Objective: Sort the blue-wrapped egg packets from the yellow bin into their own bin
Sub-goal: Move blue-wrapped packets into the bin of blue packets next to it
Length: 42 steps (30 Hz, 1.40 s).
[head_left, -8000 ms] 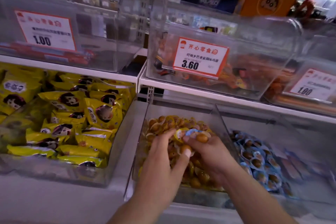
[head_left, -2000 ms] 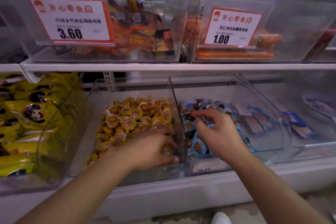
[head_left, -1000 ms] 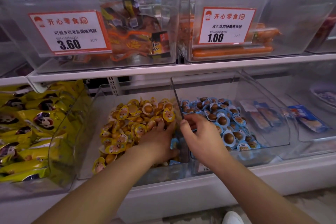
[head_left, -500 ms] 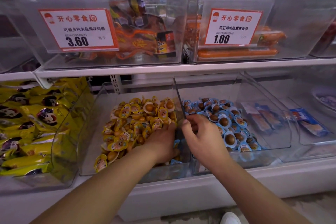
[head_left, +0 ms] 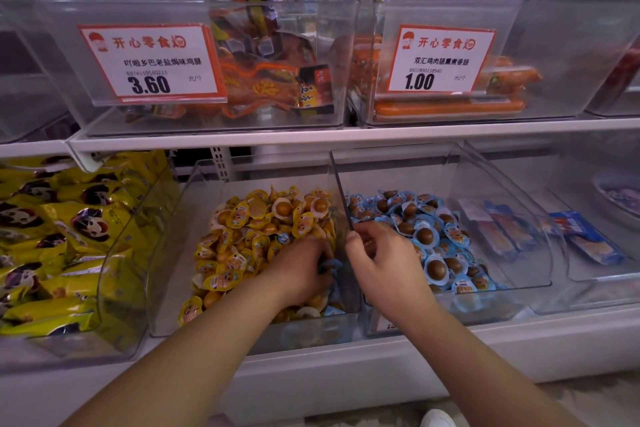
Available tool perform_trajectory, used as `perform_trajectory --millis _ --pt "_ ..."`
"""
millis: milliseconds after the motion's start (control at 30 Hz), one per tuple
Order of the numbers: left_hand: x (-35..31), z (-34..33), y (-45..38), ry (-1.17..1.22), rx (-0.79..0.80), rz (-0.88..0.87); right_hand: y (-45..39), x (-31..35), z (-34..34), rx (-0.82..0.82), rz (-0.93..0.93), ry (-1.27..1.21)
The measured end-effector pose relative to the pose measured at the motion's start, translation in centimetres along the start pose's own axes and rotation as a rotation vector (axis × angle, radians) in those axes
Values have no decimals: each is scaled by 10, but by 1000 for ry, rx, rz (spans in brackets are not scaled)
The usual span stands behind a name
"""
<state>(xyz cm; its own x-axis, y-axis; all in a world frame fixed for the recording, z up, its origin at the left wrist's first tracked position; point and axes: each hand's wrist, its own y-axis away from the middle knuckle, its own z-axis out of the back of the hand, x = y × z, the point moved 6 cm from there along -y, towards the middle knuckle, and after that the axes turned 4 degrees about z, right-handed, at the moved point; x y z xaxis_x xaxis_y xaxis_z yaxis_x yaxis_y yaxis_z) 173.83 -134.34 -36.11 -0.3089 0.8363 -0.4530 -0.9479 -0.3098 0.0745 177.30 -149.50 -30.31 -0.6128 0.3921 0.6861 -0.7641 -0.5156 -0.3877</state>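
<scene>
The clear yellow bin (head_left: pixel 242 333) holds a heap of yellow-wrapped egg packets (head_left: pixel 249 236). My left hand (head_left: pixel 301 270) digs into its right front corner, fingers curled on a blue-wrapped egg packet (head_left: pixel 329 266); another blue packet (head_left: pixel 334 310) lies under it by the front wall. Right of the divider wall (head_left: pixel 341 198) stands the bin (head_left: pixel 485 305) with the blue-wrapped egg packets (head_left: pixel 433 236). My right hand (head_left: pixel 384 260) hovers over its left side close to the divider, fingers loosely curled, nothing visible in them.
Yellow snack bags (head_left: pixel 52 236) fill the bin at the left. Flat blue packets (head_left: pixel 581 239) lie in the bins to the right. A white shelf edge (head_left: pixel 311 139) runs just above, carrying clear bins with price tags 3.60 (head_left: pixel 152 62) and 1.00 (head_left: pixel 440 59).
Two seconds ago my right hand was deep over the blue bin; it has come back to the divider. My left hand has pushed further into the yellow bin's right front corner.
</scene>
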Motion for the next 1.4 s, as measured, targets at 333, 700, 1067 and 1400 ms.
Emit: perform_trajectory --millis 333,700,1067,1400 --pt "0 4 5 119 57 33 2 0 4 11 -33 -31" --pt "26 61 77 1670 -125 503 7 31 32 -333 42 -356" --pt "-7 91 128 556 -616 -40 44 110 -67 248 -839 -1470" --pt "-42 68 107 496 -258 -241 21 64 -31 7 -486 -1065"
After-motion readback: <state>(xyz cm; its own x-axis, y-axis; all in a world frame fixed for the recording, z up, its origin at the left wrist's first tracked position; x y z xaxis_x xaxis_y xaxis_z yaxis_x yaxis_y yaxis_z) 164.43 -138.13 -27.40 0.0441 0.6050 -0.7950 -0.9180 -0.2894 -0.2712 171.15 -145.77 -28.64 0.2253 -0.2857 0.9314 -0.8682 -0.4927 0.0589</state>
